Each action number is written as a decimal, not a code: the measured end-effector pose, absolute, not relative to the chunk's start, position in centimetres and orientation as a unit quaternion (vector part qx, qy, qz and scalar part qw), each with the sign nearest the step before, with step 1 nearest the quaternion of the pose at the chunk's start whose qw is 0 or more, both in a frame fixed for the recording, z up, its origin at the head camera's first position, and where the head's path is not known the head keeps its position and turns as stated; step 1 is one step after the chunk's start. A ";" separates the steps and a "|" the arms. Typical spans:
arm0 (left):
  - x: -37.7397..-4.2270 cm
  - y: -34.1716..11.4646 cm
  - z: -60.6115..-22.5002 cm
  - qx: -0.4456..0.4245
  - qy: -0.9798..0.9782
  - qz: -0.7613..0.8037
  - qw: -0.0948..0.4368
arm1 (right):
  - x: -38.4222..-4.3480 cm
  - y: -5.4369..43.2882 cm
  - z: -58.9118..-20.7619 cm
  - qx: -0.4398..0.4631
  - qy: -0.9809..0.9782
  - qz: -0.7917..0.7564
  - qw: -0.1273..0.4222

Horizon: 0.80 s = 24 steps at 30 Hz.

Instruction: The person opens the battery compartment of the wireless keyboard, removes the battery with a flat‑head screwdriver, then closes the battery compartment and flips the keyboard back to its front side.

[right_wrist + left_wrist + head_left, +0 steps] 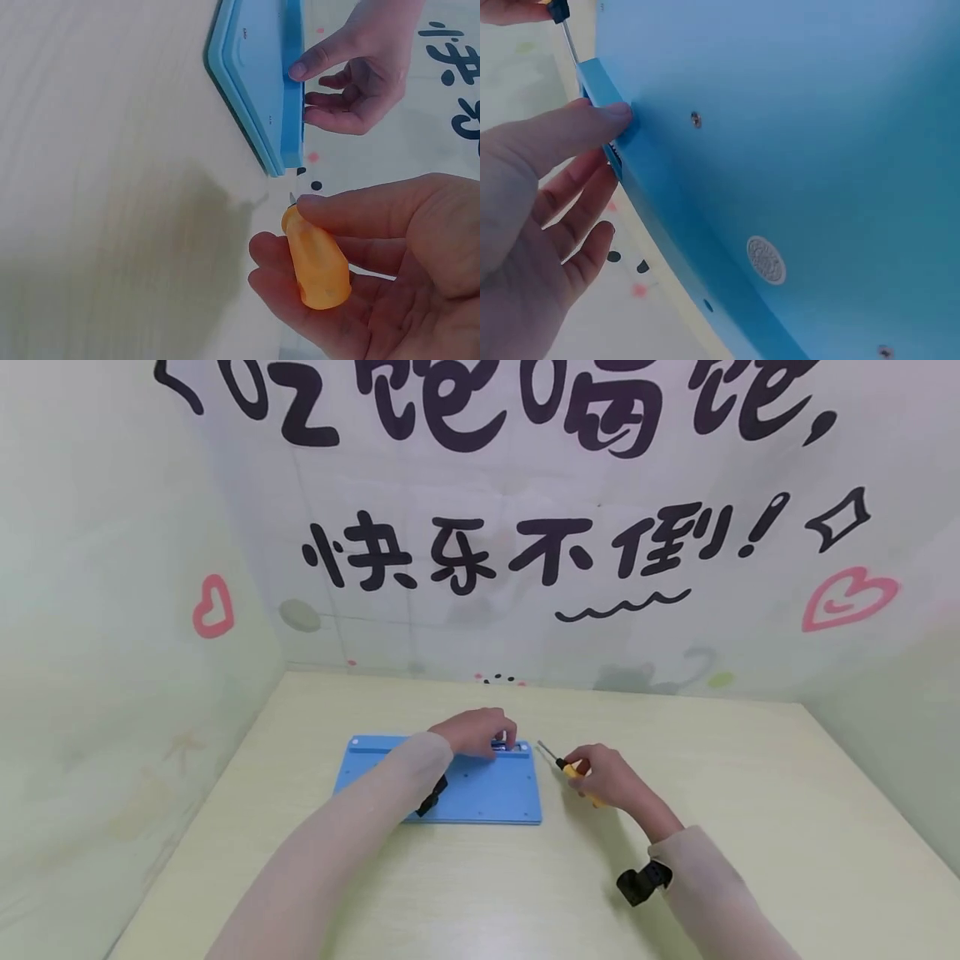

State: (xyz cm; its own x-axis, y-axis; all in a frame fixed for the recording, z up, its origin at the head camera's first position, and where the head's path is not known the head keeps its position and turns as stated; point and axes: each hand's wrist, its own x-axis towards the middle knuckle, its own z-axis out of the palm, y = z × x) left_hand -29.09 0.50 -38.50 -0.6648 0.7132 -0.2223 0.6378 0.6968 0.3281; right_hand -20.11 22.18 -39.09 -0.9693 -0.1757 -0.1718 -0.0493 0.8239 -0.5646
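**Slip risk**

Left hand (474,732) pinches far edge of board (480,789), on table (487,893). Right hand (607,774) grips screwdriver (320,262), tip just off board's corner. Loose grip could let tip skid, jabbing left hand.

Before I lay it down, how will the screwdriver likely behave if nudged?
The screwdriver may roll, since its orange handle looks rounded. Its slim shaft looks like straight metal, so it will probably stay stiff.

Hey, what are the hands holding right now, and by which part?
The right hand holds a screwdriver by its orange handle; the left hand pinches a blue panel at its raised edge.
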 end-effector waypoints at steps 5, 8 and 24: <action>-29.3 0.6 -38.4 0.379 0.905 0.094 0.167 | -19.5 22.2 -39.6 -0.037 0.950 -0.292 0.107; -29.5 0.6 -38.4 0.381 0.903 0.098 0.171 | -19.2 22.3 -40.0 -0.022 0.951 -0.292 0.102; -29.8 2.4 -38.3 0.375 0.905 0.005 0.201 | -18.5 22.8 -41.6 0.058 0.941 -0.315 0.110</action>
